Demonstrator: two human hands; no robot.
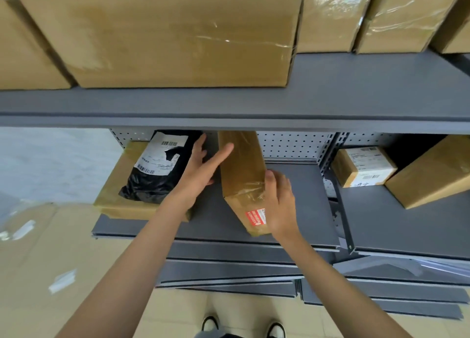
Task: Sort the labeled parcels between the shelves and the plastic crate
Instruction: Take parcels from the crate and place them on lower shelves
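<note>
Hands steady a box [243, 175] standing on edge mid-shelf [292, 185] near its front edge, left hand [201, 167] flat against one side, right hand [279, 205] gripping the other, seemingly to keep it upright.

Boxes [162, 35] brown cardboard, glossy clear tape. Shelves [381, 83] flat grey, back panel [287, 144] pale with dot perforations. Bag [152, 182] black, white barcode label. Upright parcel [241, 165] brown, red-and-white sticker [255, 217]. Floor [50, 248] tan. Shoes [277, 328] black-and-white.
</note>
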